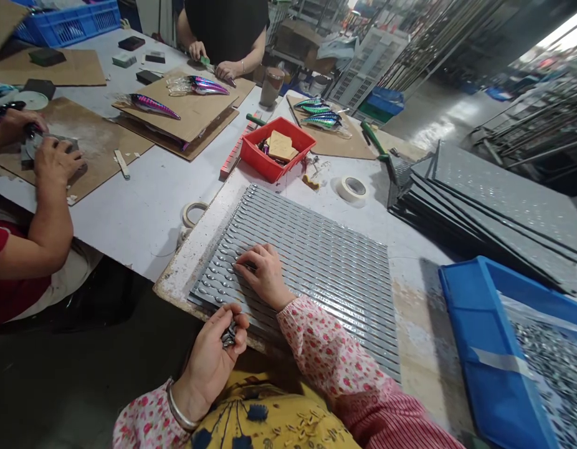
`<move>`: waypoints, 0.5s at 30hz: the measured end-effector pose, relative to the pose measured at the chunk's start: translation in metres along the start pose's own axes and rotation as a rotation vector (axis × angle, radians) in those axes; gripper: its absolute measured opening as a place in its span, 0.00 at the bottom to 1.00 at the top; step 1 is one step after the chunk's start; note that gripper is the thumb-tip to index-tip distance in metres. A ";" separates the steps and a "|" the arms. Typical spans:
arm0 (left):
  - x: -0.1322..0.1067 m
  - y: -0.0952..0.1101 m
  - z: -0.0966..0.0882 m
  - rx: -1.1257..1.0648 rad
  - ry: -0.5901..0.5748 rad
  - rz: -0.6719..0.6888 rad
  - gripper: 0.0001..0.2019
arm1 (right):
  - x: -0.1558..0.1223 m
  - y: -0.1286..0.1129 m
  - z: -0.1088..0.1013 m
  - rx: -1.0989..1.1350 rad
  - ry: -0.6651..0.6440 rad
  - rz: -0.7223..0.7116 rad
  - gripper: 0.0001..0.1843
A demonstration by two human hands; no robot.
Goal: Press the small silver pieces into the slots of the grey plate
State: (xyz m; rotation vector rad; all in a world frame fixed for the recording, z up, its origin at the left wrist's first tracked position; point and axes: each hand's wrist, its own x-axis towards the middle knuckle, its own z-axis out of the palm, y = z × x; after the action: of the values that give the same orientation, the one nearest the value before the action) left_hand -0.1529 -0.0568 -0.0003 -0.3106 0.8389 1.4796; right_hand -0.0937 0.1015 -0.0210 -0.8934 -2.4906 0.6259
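Observation:
A grey ridged board [311, 255] lies on the table before me, lined with long parallel rows. Small shiny metal pieces [223, 249], shaped like little fish or drops, sit along its left end. My right hand [263, 271] rests over that end with thumb and fingertips pinched at a row; what lies between them is too small to make out. Closer to me, my left hand [218, 349] is palm up just off the board's front edge. Its fingers curl around several small dark metal pieces [228, 335].
Behind the board stand a red tray [274, 153] with a sponge and a tape roll [351, 188]. At right are stacked grey boards [494, 193] and a blue bin [480, 349] of small metal pieces. Another person's hands [57, 159] work at left; a further person [225, 37] sits opposite.

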 end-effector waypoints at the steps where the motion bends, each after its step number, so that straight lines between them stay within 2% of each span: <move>1: 0.000 0.000 0.000 -0.003 -0.001 0.003 0.06 | 0.000 -0.001 0.000 0.001 0.000 0.001 0.06; 11: -0.002 0.001 0.003 0.045 -0.060 0.002 0.05 | 0.015 -0.003 -0.003 -0.073 -0.114 0.051 0.05; 13: -0.003 0.003 0.005 0.027 -0.022 0.043 0.08 | 0.016 -0.003 -0.005 -0.055 -0.106 0.032 0.04; 15: -0.005 0.007 0.008 0.014 0.010 0.081 0.12 | 0.013 -0.006 -0.011 0.032 -0.038 0.008 0.04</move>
State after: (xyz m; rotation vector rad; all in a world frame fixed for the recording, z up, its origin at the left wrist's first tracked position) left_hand -0.1562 -0.0547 0.0100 -0.2766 0.8785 1.5476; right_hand -0.0994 0.1090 -0.0058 -0.8876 -2.5042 0.6895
